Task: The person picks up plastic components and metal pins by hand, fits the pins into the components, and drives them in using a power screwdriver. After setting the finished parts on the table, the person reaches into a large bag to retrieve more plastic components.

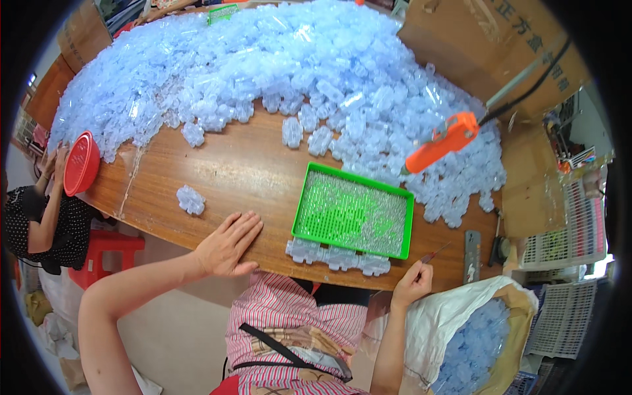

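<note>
My left hand [230,245] rests flat near the front edge of the wooden table, fingers stretched out and together, holding nothing. To its upper left lies a single clear bluish plastic piece [191,200]. My right hand [413,283] is closed around a thin, pointed tool with a reddish shank [434,253], its tip pointing up and right; the grip is hidden in the fist. Between my hands a green tray [298,204] holds many small silvery metal parts, thinner at the centre left. Several clear plastic pieces [341,258] sit in a row along the tray's front edge.
A large heap of clear plastic pieces [263,66] covers the far table. An orange electric screwdriver [442,143] hangs right of centre. A metal bar [472,255] lies at the right edge, above an open white sack [421,329]. At left, another person's hands touch a red basin [82,164].
</note>
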The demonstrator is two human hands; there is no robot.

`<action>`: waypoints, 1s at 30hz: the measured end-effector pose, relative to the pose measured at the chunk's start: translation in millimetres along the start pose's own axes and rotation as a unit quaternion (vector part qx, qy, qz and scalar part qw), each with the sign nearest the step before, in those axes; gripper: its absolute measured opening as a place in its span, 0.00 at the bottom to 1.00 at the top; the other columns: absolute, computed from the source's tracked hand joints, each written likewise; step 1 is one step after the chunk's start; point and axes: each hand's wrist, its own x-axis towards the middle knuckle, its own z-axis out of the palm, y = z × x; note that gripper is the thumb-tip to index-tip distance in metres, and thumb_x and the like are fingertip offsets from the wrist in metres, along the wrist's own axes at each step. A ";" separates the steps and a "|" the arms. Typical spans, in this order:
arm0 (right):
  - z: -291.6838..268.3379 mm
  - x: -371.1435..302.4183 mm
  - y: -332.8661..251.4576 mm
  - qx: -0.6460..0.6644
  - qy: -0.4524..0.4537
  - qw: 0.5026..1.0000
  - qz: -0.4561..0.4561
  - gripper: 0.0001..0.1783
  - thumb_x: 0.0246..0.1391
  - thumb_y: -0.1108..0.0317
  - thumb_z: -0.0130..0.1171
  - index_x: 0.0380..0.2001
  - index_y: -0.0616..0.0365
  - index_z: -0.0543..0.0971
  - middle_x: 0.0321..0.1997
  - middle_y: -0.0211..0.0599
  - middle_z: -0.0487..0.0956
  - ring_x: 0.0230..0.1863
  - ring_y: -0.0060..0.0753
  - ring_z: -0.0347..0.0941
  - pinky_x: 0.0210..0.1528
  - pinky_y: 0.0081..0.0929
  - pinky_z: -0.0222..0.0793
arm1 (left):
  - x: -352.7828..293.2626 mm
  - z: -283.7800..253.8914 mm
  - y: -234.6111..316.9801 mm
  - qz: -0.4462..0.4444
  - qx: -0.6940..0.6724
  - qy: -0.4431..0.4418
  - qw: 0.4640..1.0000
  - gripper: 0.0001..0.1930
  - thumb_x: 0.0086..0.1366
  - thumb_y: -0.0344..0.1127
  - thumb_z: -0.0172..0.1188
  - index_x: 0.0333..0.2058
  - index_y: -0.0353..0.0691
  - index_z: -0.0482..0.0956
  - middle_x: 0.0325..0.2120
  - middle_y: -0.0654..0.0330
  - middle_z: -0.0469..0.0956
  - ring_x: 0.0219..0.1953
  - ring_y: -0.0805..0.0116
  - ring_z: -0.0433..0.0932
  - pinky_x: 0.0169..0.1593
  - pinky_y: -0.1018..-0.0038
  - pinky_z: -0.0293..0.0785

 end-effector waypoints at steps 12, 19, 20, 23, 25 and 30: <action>-1.2 -0.9 7.9 -0.009 -0.046 0.999 -0.006 0.16 0.58 0.75 0.50 0.17 0.59 0.61 0.20 0.25 0.58 0.22 0.18 0.52 0.23 0.21 0.46 | -1.7 2.6 -2.6 0.006 0.003 0.026 1.000 0.40 0.62 0.59 0.43 0.58 0.25 0.59 0.60 0.43 0.59 0.65 0.51 0.54 0.67 0.58 0.45; -2.0 7.5 3.4 0.059 0.001 0.998 -0.024 0.12 0.58 0.75 0.44 0.20 0.58 0.63 0.23 0.25 0.58 0.25 0.19 0.53 0.28 0.18 0.50 | 0.2 3.8 -7.6 0.002 0.010 0.043 0.999 0.39 0.61 0.58 0.44 0.57 0.25 0.61 0.58 0.43 0.61 0.64 0.52 0.55 0.67 0.59 0.45; -5.1 14.8 -1.8 0.064 0.018 0.998 -0.025 0.11 0.56 0.75 0.45 0.20 0.58 0.62 0.24 0.27 0.60 0.26 0.21 0.54 0.29 0.19 0.51 | -1.2 2.9 -6.3 0.003 0.008 0.053 0.999 0.39 0.61 0.58 0.45 0.56 0.25 0.62 0.58 0.43 0.62 0.64 0.52 0.57 0.66 0.58 0.46; -3.3 50.9 -39.0 0.076 0.041 0.992 -0.091 0.10 0.57 0.72 0.43 0.21 0.58 0.62 0.25 0.26 0.58 0.26 0.19 0.52 0.28 0.18 0.50 | -5.7 4.7 -5.6 0.002 -0.016 0.083 0.996 0.37 0.61 0.58 0.48 0.54 0.25 0.66 0.56 0.45 0.65 0.62 0.52 0.59 0.66 0.58 0.49; 3.9 68.6 -73.4 0.114 0.040 0.989 -0.088 0.11 0.58 0.71 0.43 0.21 0.58 0.61 0.25 0.27 0.60 0.25 0.19 0.52 0.26 0.18 0.48 | -10.1 4.0 -6.8 -0.014 -0.136 0.111 0.984 0.33 0.60 0.52 0.53 0.52 0.26 0.68 0.54 0.46 0.68 0.61 0.52 0.61 0.65 0.58 0.50; 13.7 74.1 -114.8 0.170 0.001 0.978 -0.123 0.12 0.57 0.73 0.44 0.20 0.56 0.60 0.24 0.30 0.58 0.24 0.20 0.52 0.25 0.21 0.47 | -1.6 -65.9 5.1 -0.037 -0.362 0.341 0.867 0.16 0.60 0.36 0.57 0.47 0.41 0.78 0.33 0.55 0.75 0.32 0.61 0.76 0.34 0.71 0.76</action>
